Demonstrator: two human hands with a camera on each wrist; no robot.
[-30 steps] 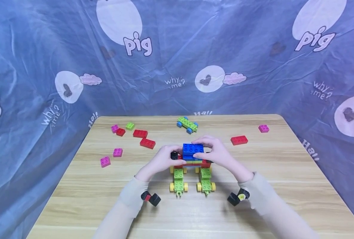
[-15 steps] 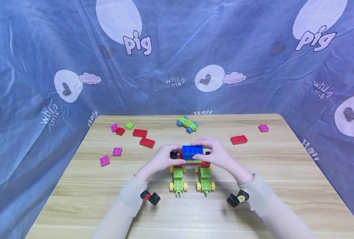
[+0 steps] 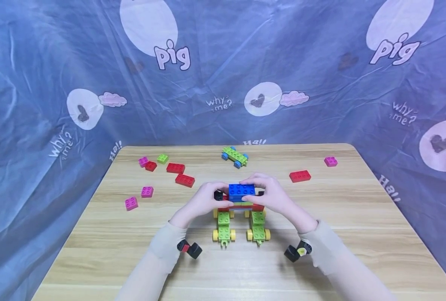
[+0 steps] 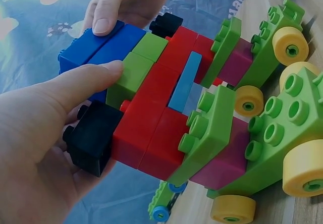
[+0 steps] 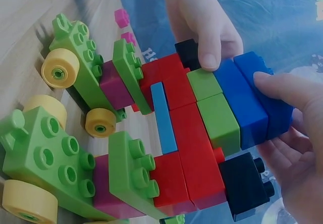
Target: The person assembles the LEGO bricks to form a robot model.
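A toy building-block structure stands mid-table in the head view. It has two green wheeled bases with yellow wheels, then purple, green and red bricks stacked above. Near the top are light green bricks and two layers of blue bricks, with a black brick jutting out at either side. My left hand grips the structure's left side, its thumb on a light green brick just below the blue. My right hand pinches the top blue brick, thumb on its near face; its other fingers are partly hidden behind.
Behind the structure stands a green wheeled base with blue wheels. Loose red bricks, pink bricks and a light green brick lie at the left. At the right are a red brick and a pink brick.
The top blue brick has come down slightly and now sits squarer over the blue layer below, my right hand moving with it. My left hand has stayed nearly still.
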